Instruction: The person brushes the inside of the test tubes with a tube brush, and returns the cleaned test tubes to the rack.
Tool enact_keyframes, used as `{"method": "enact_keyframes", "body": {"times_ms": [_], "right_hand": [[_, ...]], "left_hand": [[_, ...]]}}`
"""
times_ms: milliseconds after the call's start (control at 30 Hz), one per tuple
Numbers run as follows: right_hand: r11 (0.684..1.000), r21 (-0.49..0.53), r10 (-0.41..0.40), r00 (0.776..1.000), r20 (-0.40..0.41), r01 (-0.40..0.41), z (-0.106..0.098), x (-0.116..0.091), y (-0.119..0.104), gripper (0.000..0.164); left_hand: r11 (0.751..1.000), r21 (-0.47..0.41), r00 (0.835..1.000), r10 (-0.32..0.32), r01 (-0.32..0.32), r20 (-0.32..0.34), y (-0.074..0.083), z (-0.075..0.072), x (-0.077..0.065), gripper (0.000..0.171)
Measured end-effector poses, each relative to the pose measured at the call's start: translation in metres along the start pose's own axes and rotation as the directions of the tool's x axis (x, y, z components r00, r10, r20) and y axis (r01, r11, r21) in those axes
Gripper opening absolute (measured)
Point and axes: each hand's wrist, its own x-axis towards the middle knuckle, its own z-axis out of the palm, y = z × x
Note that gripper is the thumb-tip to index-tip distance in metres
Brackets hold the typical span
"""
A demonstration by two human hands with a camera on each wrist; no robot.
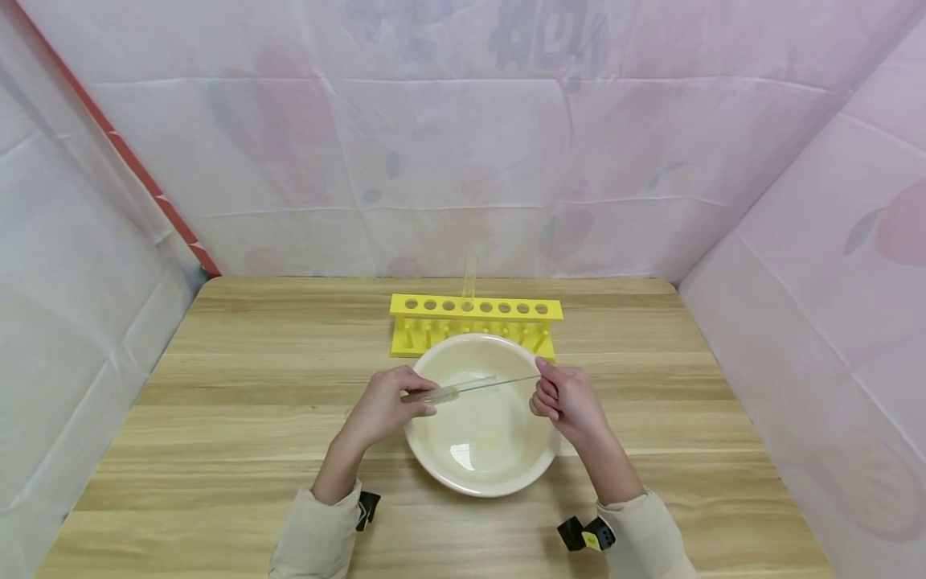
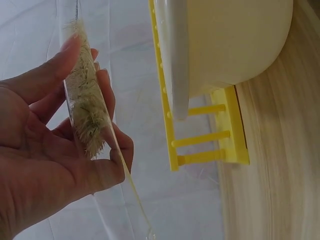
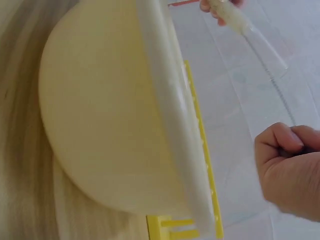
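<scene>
Over the cream basin point(image 1: 483, 487), my left hand point(image 1: 383, 406) grips a clear glass test tube point(image 3: 269, 52), slanted with its mouth toward the right. Inside the tube sits the pale bristle head of a test tube brush point(image 2: 89, 112); in the left wrist view it lies between thumb and fingers, behind the glass. The brush's thin twisted wire point(image 1: 501, 383) comes out of the mouth. My right hand point(image 1: 569, 402) pinches the wire near its far end, other fingers curled. A bright reflection shows inside the basin.
Just behind the basin stands a yellow test tube rack point(image 1: 514, 307), its lower front partly hidden by the rim. One upright clear test tube point(image 1: 470, 277) stands in it. The wooden table point(image 1: 289, 434) is bounded by pale patterned sheets point(image 1: 463, 161) at back and sides.
</scene>
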Motion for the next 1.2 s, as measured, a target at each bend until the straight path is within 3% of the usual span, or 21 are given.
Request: {"method": "enact_keyframes", "body": {"times_ms": [100,233,367,500,600,700,833,900,1033,1200], "right_hand": [[0.995,-0.03,-0.092,0.995,0.023,0.093,-0.002,-0.001,0.003,0.053],[0.97,-0.053,-0.233,0.967,0.098,0.239,-0.005,-0.001,0.008,0.053],[0.951,-0.04,-0.298,0.943,0.147,0.307,-0.008,-0.002,0.012,0.052],[0.957,-0.051,-0.279,0.954,0.107,0.285,-0.008,-0.004,0.013,0.052],[0.981,-0.055,-0.188,0.982,-0.007,0.187,-0.005,-0.004,0.011,0.053],[0.998,-0.01,-0.055,0.991,-0.119,0.054,-0.003,-0.004,0.009,0.055],[0.998,0.048,0.039,0.989,-0.143,-0.032,-0.003,-0.004,0.006,0.054],[0.999,0.045,0.031,0.992,-0.119,-0.025,-0.005,-0.004,0.005,0.054],[0.998,0.01,-0.06,0.996,-0.058,0.061,-0.01,-0.004,0.007,0.053],[0.978,-0.035,-0.205,0.979,0.025,0.205,-0.015,-0.003,0.011,0.051]], "left_hand": [[1.0,-0.021,1.0,0.012,-0.011,0.014,0.0,-0.002,-0.001,0.022],[0.999,-0.043,0.999,0.007,-0.006,0.035,0.0,-0.004,-0.002,0.022],[0.999,-0.046,0.999,-0.01,0.012,0.045,0.0,-0.005,-0.003,0.022],[0.999,-0.034,0.999,-0.022,0.023,0.033,0.001,-0.005,-0.004,0.022],[1.0,-0.014,0.999,-0.026,0.027,0.02,0.001,-0.004,-0.003,0.022],[1.0,0.007,1.0,-0.029,0.029,0.009,0.0,-0.002,-0.003,0.022],[0.999,0.019,1.0,-0.029,0.029,0.008,-0.002,0.0,-0.003,0.021],[0.999,0.015,0.999,-0.031,0.03,0.013,-0.003,0.0,-0.003,0.021],[1.0,-0.001,0.999,-0.026,0.026,0.029,-0.002,-0.003,-0.004,0.021],[1.0,-0.02,0.999,-0.011,0.012,0.049,-0.001,-0.007,-0.005,0.021]]}}
